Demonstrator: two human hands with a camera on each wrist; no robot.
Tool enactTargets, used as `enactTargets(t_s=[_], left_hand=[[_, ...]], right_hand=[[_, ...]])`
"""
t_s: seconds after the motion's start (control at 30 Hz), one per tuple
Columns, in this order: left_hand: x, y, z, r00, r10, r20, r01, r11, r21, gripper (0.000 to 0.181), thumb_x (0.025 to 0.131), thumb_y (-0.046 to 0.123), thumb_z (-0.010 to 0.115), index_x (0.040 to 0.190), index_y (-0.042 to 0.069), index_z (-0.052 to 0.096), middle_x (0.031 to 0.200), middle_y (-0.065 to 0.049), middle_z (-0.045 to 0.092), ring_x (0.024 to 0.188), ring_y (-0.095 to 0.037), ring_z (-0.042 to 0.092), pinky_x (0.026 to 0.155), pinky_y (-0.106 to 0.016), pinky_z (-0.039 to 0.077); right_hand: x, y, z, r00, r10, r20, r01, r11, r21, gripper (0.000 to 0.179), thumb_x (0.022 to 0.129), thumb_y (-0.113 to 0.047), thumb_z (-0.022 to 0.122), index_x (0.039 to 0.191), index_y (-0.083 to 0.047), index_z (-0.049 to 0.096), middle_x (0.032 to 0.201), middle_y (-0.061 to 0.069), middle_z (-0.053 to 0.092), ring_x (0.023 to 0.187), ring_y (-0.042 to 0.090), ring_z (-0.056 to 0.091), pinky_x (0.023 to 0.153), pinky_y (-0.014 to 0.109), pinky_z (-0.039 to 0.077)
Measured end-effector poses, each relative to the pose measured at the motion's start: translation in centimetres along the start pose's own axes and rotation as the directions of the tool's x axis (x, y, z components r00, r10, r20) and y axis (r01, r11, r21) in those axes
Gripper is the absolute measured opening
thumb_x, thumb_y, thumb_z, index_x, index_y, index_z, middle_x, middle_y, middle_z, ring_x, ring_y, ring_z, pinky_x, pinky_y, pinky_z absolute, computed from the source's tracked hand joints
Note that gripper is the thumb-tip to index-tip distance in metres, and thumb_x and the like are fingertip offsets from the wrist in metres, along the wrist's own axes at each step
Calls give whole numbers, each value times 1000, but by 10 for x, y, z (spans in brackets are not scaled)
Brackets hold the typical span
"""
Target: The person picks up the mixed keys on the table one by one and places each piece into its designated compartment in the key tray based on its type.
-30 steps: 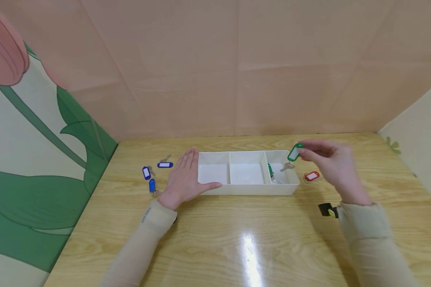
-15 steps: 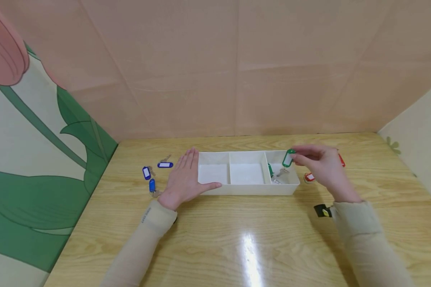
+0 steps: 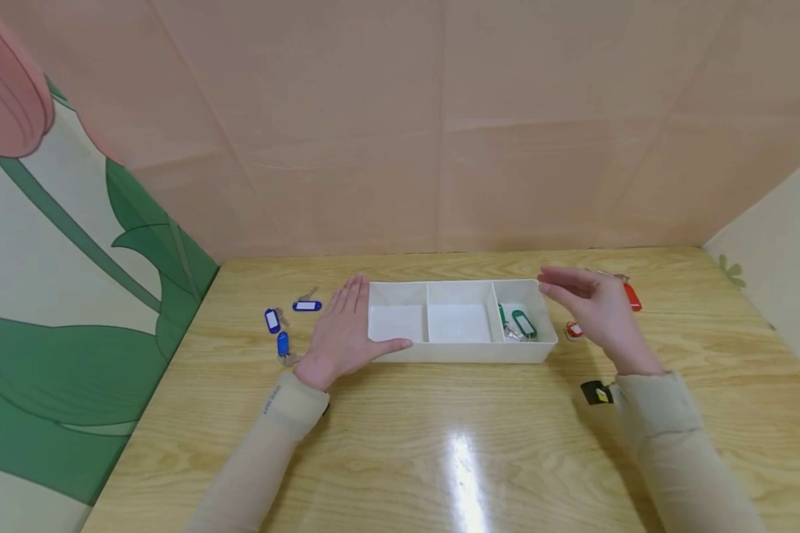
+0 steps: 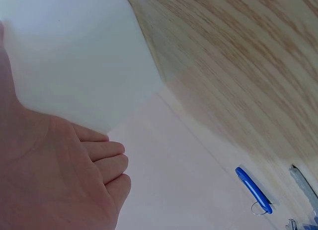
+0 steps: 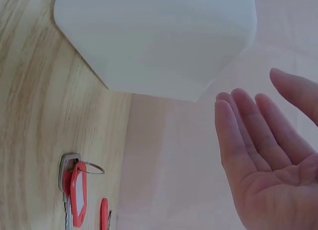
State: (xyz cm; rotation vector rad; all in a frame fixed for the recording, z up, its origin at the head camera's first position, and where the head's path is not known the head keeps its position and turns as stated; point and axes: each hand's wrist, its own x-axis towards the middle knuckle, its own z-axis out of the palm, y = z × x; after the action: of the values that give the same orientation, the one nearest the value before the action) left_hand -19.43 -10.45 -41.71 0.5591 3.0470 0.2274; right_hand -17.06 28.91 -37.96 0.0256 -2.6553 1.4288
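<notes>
A white box (image 3: pixel 460 353) with three compartments stands on the wooden table. My left hand (image 3: pixel 341 333) rests flat against its left end, fingers straight and thumb along the front wall. In the right compartment lie green key tags (image 3: pixel 524 323) with keys, one leaning near the divider. My right hand (image 3: pixel 590 307) hovers just past the box's right end, thumb and fingers apart with nothing between them. In the right wrist view the same hand (image 5: pixel 271 155) shows relaxed fingers beside the box's end wall (image 5: pixel 154 46).
Several blue key tags (image 3: pixel 283 343) with keys lie on the table left of the box. To the right, a red key tag (image 3: pixel 632 297) lies behind my right hand and another red-rimmed tag (image 3: pixel 574 329) lies beside the box. A wall stands behind the table.
My right hand has moved slightly left over the right compartment and let go of a green key tag, which now lies inside. The left hand has stayed in place.
</notes>
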Motion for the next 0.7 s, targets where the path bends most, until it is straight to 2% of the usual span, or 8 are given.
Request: enactTargets(t_s=[0.27, 0.37, 0.53, 0.7], left_hand=[[0, 0, 0, 1000, -3, 0, 3, 1000, 0, 137, 74, 99, 33, 161, -2, 2, 168, -16, -1, 154, -25, -3, 123, -36, 1], [0, 0, 0, 1000, -2, 0, 2, 1000, 2, 136, 74, 99, 33, 161, -2, 3, 168, -16, -1, 154, -26, -2, 123, -36, 1], [0, 0, -1, 1000, 1, -2, -1, 1000, -5, 136, 75, 98, 34, 161, -2, 3, 168, -17, 0, 154, -26, -1, 123, -36, 2], [0, 0, -1, 1000, 0, 0, 0, 1000, -6, 136, 75, 98, 35, 161, -2, 3, 168, -17, 0, 154, -26, -2, 123, -36, 1]], right_hand=[[0, -1, -3, 1000, 28, 1, -28, 999, 19, 54, 96, -51, 68, 137, -16, 66, 128, 4, 69, 104, 5, 64, 82, 10, 49], [-1, -2, -5, 999, 34, -15, -34, 999, 29, 54, 95, -51, 68, 137, -16, 67, 122, -3, 72, 100, 7, 66, 80, 11, 49], [0, 0, -11, 998, 41, -42, -40, 999, 34, 54, 96, -50, 67, 137, -14, 66, 115, -15, 72, 95, 2, 67, 78, 12, 49], [1, 2, -17, 998, 41, -50, -38, 998, 53, 56, 98, -50, 65, 139, -12, 64, 119, -11, 71, 95, 1, 67, 81, 10, 49]])
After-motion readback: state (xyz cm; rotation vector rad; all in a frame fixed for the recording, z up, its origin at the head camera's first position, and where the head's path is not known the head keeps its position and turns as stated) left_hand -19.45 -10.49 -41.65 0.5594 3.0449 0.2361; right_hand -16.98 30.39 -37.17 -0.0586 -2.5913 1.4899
